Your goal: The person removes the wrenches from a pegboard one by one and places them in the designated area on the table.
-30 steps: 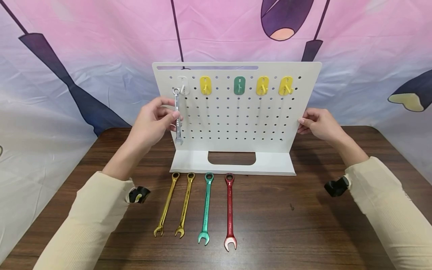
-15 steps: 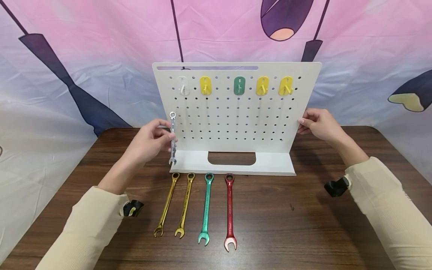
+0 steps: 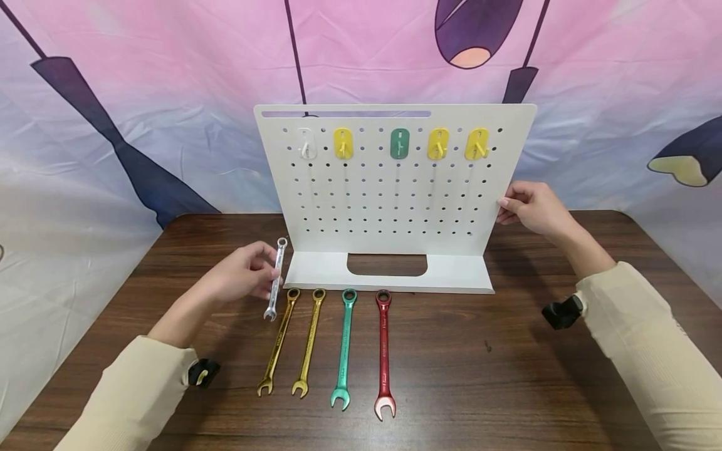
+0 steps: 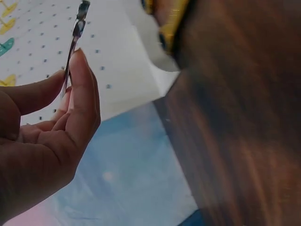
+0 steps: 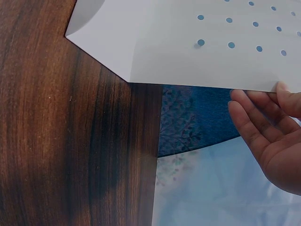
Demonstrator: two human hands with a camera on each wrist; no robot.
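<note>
Between thumb and fingers, my left hand (image 3: 244,273) pinches a silver combination wrench (image 3: 276,279), tilted with its ring end up, just left of the white pegboard (image 3: 389,241). In the left wrist view the same wrench (image 4: 79,26) appears edge-on, its lower part hidden by the hand. My right hand (image 3: 533,205) grips the pegboard's right edge, thumb on the front face; the right wrist view shows this hand (image 5: 273,127) with its fingers behind the edge. Two gold wrenches (image 3: 278,344), a green wrench (image 3: 345,347) and a red wrench (image 3: 384,351) lie in a row on the table.
Along the pegboard's top run a white hook (image 3: 306,143), a yellow hook (image 3: 343,143), a green hook (image 3: 400,143) and two more yellow hooks (image 3: 438,143). The board stands on a brown wooden table (image 3: 451,376). Behind it hangs a printed cloth (image 3: 366,50).
My left hand has carried the silver wrench down and left, from in front of the board near the white hook to beside its lower left corner. The right hand stays at the board's edge.
</note>
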